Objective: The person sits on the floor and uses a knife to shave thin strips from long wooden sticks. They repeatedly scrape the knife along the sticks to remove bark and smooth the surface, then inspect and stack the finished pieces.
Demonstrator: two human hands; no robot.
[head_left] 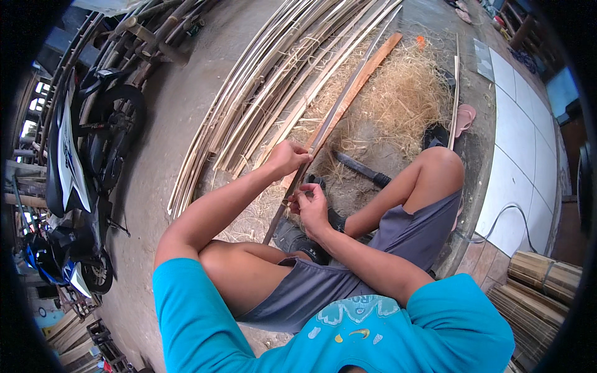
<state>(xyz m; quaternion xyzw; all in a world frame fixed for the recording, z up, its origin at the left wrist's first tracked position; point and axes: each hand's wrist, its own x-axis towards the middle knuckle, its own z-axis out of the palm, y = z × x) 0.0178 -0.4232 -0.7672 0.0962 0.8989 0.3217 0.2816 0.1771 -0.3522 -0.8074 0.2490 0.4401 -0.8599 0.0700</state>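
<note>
A long, dark bamboo strip point(276, 221) runs slantwise from beside my shoes up toward the far piles. My left hand point(291, 158) is closed around it about midway, thumb and fingers pressed to its sides. Nearer to me, my right hand point(314, 210) has its fingers pinched together right beside the strip's edge; what they hold is too small to make out. Under the strip's far part lies a reddish-brown wooden board point(367, 69). A machete point(360, 168) with a dark handle rests on the ground just beyond my right hand.
Long split bamboo strips point(249, 93) are piled at the far left of my hands. A heap of pale shavings point(404, 93) lies beyond the machete. Motorcycles point(93, 149) stand at left; a pink sandal point(464, 119), white tiles point(516, 149) and bundled slats point(535, 304) are at right.
</note>
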